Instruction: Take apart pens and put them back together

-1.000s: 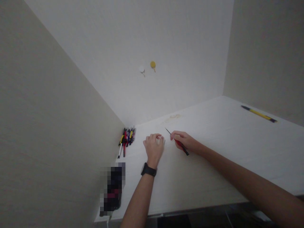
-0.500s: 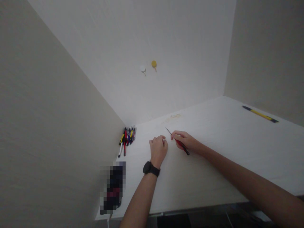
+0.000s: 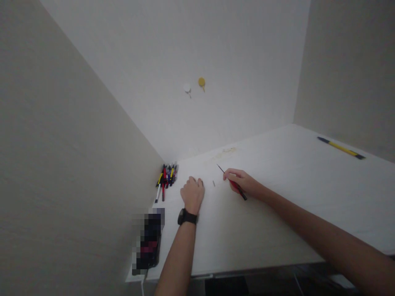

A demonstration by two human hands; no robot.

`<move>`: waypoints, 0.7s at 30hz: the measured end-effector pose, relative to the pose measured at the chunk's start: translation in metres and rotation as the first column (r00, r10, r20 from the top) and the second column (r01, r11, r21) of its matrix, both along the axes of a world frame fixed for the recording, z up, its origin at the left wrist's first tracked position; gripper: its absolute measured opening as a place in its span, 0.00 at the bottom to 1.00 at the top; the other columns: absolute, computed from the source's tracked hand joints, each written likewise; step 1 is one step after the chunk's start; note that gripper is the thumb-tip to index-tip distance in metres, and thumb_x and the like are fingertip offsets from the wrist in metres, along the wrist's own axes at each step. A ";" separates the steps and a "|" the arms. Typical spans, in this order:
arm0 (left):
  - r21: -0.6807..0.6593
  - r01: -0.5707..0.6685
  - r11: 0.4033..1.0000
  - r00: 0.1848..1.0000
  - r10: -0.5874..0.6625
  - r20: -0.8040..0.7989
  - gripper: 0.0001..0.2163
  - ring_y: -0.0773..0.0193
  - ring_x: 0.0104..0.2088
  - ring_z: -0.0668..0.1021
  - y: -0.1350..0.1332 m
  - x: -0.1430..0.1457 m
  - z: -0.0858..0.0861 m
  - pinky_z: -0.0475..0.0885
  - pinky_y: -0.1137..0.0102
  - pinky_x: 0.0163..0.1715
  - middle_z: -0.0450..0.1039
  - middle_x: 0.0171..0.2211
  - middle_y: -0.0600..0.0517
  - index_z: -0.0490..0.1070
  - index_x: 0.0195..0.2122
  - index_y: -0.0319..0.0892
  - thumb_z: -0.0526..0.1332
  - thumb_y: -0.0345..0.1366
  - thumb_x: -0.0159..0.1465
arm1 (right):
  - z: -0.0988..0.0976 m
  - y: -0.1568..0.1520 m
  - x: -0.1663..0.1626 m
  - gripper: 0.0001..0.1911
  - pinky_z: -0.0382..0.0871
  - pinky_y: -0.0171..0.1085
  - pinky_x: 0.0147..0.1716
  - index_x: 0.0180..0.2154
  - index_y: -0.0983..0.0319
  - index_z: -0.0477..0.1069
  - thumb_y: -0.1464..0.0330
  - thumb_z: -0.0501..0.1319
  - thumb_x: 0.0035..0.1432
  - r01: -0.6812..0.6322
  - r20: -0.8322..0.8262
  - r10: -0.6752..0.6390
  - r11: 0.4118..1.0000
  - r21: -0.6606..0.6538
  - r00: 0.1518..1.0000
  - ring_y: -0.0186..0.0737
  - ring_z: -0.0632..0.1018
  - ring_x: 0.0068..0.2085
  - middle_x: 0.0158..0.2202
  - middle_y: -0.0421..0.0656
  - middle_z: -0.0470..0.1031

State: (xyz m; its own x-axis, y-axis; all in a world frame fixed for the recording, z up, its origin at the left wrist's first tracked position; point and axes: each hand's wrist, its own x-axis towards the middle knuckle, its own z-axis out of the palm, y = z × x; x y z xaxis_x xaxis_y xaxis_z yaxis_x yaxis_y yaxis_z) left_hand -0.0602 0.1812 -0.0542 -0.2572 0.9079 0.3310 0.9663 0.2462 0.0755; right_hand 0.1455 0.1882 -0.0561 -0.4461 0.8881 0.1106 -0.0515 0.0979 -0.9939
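Right hand (image 3: 242,181), just right of frame centre, on a long forearm slanting in from lower right; wrist low, knuckles to the upper right. Fingers closed in a pen-like pinch around one slim red-and-black tool (image 3: 235,186); thin dark shaft out past the fingertips to upper left, black butt behind the palm toward lower right. Left hand (image 3: 191,193), left of centre, back upward, below it a black watch (image 3: 189,216); fingers curled, impossible to tell whether pinching anything. Between both hands, on the white desk (image 3: 262,230): one small grey piece (image 3: 214,183), apart from either.
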 end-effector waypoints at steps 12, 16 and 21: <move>-0.014 0.247 0.969 0.962 -0.244 0.122 0.07 0.59 0.35 0.77 0.003 0.007 -0.016 0.61 0.69 0.31 0.75 0.34 0.48 0.65 0.43 0.44 0.49 0.35 0.67 | -0.001 0.002 -0.004 0.13 0.47 0.28 0.12 0.34 0.61 0.64 0.58 0.53 0.58 -0.019 -0.009 0.019 1.000 -0.018 1.000 0.28 0.58 0.13 0.12 0.31 0.60; -0.005 0.227 0.974 0.964 -0.224 0.145 0.08 0.60 0.34 0.77 0.004 0.007 -0.015 0.60 0.69 0.30 0.76 0.33 0.48 0.66 0.41 0.44 0.49 0.37 0.68 | -0.002 0.003 -0.004 0.13 0.48 0.28 0.12 0.34 0.61 0.64 0.57 0.53 0.58 -0.026 -0.015 0.026 1.000 0.003 1.000 0.28 0.59 0.13 0.12 0.31 0.60; 0.007 0.221 0.975 0.959 -0.219 0.178 0.09 0.59 0.33 0.77 0.003 0.008 -0.014 0.59 0.69 0.29 0.76 0.33 0.49 0.66 0.42 0.44 0.49 0.39 0.68 | 0.001 0.001 -0.003 0.14 0.48 0.28 0.13 0.34 0.61 0.64 0.57 0.53 0.57 -0.021 -0.007 0.021 1.000 0.001 1.000 0.28 0.60 0.13 0.13 0.31 0.60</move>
State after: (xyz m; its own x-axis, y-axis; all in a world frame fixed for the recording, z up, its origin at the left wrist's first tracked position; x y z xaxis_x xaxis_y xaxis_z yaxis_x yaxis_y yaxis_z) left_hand -0.0524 0.1842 -0.0684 -0.1036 0.9526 0.2862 0.9684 0.0309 0.2476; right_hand 0.1423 0.1892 -0.0554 -0.4639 0.8784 0.1144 -0.0606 0.0974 -0.9934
